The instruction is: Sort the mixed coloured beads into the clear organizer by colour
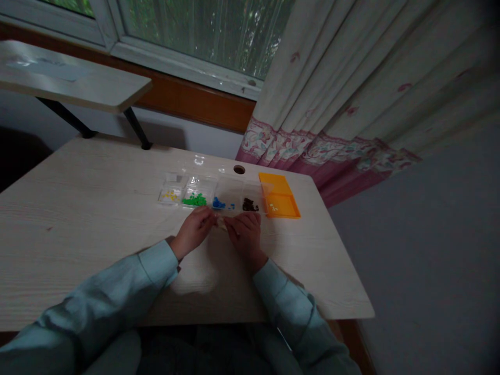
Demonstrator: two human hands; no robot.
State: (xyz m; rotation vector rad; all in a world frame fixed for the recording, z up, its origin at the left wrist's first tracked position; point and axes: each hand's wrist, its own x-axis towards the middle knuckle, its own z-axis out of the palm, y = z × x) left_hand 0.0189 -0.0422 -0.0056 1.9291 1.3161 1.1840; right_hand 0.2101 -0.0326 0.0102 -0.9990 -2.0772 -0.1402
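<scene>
My left hand (194, 229) and my right hand (247, 232) meet over the middle of the table, fingers pinched together. Between their fingertips is a small pale piece (222, 224), too small and dim to name. Just beyond my hands stand clear plastic trays. One has small green pieces (195, 200), another blue pieces (219, 203), and a third dark brown or black pieces (250, 204). At the left end, a smaller clear box holds yellow pieces (171, 196). An open orange box (280, 203) lies at the right, with a few whitish pieces (273, 207) in it.
The pale wooden table (97, 219) ends at a rounded right corner near a wall. A raised shelf (97, 88) on black legs stands at the back left. A round cable hole (239, 169) lies behind the trays. A curtain (312, 114) hangs beside the window.
</scene>
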